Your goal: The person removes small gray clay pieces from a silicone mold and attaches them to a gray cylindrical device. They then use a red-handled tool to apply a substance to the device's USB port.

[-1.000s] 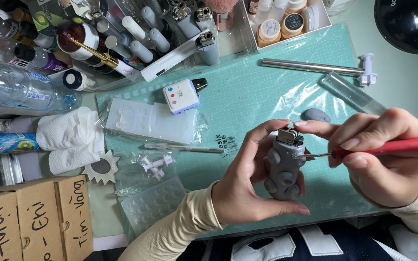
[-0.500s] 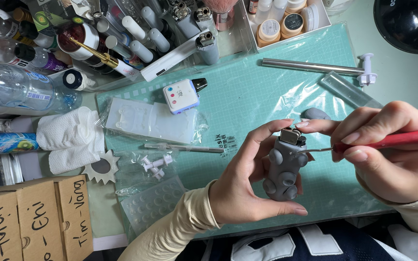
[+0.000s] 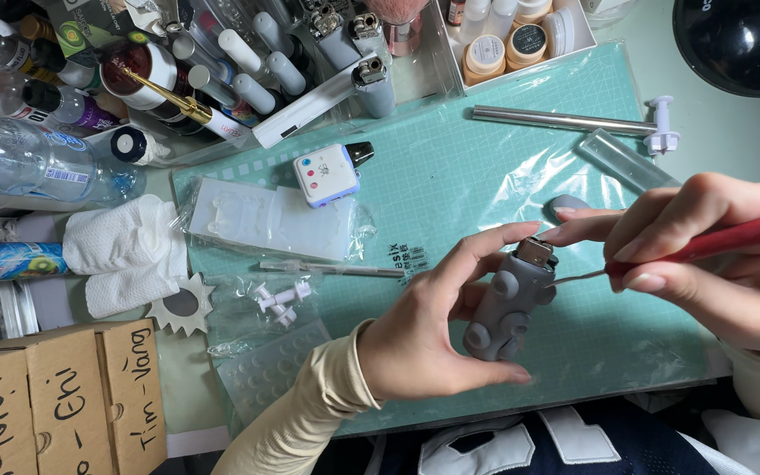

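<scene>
My left hand point(image 3: 424, 330) grips a lighter coated in grey clay point(image 3: 507, 303), held tilted above the teal cutting mat point(image 3: 477, 176); round clay bumps stud its side and its metal top shows. My right hand point(image 3: 714, 255) holds a red-handled sculpting tool point(image 3: 732, 237) whose thin metal tip touches the lighter's upper right side. My right index finger reaches toward the metal top.
On the mat lie a clear plastic bag point(image 3: 266, 220), a small white and purple device point(image 3: 327, 173), a metal rod point(image 3: 565, 120), a thin needle tool point(image 3: 332, 266) and white plastic pegs point(image 3: 279, 299). Bottles, tubes and lighters crowd the back left. Folded tissue point(image 3: 125, 251) and a cardboard box point(image 3: 54, 396) lie left.
The lighter has tipped slightly and shifted a little to the right in my left hand; the tool's tip stays against its upper side.
</scene>
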